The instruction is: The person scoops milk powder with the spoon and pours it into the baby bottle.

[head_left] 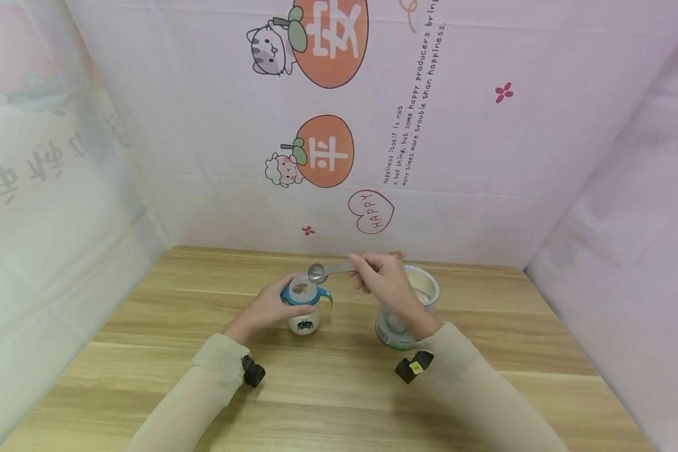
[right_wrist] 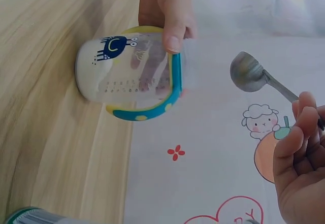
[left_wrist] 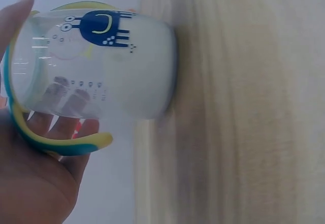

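A clear bottle (head_left: pixel 303 321) with blue and yellow handles and a creature print stands on the table, white contents in its lower part. My left hand (head_left: pixel 268 307) grips it near the top; in the left wrist view the fingers (left_wrist: pixel 63 127) lie behind the bottle (left_wrist: pixel 137 66). My right hand (head_left: pixel 387 284) pinches the handle of a metal scoop (head_left: pixel 317 273), whose bowl is level with the bottle's top and just to its right. In the right wrist view the scoop's bowl (right_wrist: pixel 247 72) hangs apart from the bottle (right_wrist: pixel 119 71).
An opened tin (head_left: pixel 390 328) with pale powder stands beneath my right forearm, partly hidden by it. Printed cloth (head_left: pixel 457 207) hangs behind the wooden table (head_left: pixel 316 402) and at both sides.
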`<state>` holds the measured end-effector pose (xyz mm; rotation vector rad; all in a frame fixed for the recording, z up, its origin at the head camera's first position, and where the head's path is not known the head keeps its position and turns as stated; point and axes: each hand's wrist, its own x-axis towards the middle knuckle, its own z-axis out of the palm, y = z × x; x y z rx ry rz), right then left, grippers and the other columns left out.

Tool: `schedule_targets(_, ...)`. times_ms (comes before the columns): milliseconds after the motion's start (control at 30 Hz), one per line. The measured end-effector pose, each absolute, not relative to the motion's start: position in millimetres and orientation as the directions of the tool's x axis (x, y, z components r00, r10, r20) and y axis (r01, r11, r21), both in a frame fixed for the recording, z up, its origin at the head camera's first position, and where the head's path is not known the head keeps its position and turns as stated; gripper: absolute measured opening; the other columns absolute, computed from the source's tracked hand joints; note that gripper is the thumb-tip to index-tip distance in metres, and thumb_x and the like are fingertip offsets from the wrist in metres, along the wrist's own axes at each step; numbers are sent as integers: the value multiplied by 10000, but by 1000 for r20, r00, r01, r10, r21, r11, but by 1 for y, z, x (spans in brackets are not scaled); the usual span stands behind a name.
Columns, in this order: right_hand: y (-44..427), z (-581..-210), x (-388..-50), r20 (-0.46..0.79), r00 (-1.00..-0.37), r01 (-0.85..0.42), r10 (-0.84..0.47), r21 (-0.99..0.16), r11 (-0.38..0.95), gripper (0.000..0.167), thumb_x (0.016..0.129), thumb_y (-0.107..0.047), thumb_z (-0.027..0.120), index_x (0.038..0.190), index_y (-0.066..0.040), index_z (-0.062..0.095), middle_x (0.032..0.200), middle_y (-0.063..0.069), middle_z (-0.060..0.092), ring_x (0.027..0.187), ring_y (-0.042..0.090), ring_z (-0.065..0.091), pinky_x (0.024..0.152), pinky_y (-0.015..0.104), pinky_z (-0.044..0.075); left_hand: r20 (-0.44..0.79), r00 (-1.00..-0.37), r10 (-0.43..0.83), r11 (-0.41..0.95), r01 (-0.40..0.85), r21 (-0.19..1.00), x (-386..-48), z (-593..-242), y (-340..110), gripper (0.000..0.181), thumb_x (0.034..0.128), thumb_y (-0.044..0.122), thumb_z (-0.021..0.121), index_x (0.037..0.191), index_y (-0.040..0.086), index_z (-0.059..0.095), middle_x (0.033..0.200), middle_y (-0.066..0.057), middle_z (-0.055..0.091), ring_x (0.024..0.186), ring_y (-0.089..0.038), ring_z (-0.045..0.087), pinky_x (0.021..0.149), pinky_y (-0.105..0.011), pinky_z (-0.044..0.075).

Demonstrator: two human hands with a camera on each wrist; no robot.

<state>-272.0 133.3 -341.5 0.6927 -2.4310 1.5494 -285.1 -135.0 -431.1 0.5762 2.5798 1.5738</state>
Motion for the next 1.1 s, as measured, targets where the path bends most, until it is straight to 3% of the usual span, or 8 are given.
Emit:
schedule_targets(267,150,-339,-270,397,-883,-465,-251,-811,355,416,1063,-292,529,780,-28,680,637,67,600,598,212,557,539,253,490,119,-930,347,482,286,828,-282,-422,-132,760,829,464,811,1455,191,478,1253,-17,633,1165,-219,583,987,-518,457)
schedule_targets(400,160,-336,-269,398,-884,-464,-243,-809,361,444,1056,-360,526,786,-40,676,640,80,594,559,183,521,491,250,446,127,-935,331,502,288,815,-281,-418,-129,738,839,512,781,1455,236,483,1291,-42,616,1185,-259,572,973,-545,462)
schedule_targets(533,169,-333,-268,411,-881,-472,-235,-806,357,430,1061,-337,521,797,-29,665,639,113,579,557,183,507,497,237,440,181,-930,320,482,325,814,-282,-413,-125,683,856,518,763,1434,255,513,1393,-27,561,1282,-273,512,1041,-537,418)
schedule_targets(667,181,-333,-268,411,-883,-467,-225,-814,346,454,1066,-306,516,808,51,627,654,147,564,589,192,521,537,230,455,268,-912,310,450,389,804,-285,-408,-118,579,887,439,763,1383,213,565,1396,11,560,1328,-236,472,1107,-497,357)
schedule_targets(767,191,-332,-267,404,-889,-457,-216,-816,354,452,1068,-307,510,906,88,658,683,155,568,600,161,505,542,219,435,322,-898,299,444,430,786,-286,-403,-113,519,895,377,771,1349,199,595,1362,27,582,1319,-217,479,1112,-494,349)
schedule_targets(867,202,-329,-268,397,-895,-445,-202,-819,363,437,1068,-328,505,979,54,696,693,142,559,593,138,478,531,218,417,360,-881,306,444,467,765,-286,-397,-107,502,894,337,779,1339,175,610,1345,28,597,1305,-205,494,1104,-492,363)
schedule_targets(1100,226,-325,-267,420,-896,-442,-145,-810,386,464,1066,-332,507,835,55,615,629,39,524,557,135,452,514,238,406,443,-816,371,460,576,676,-283,-383,-86,550,891,345,778,1357,113,601,1348,17,603,1275,-157,518,1091,-414,390)
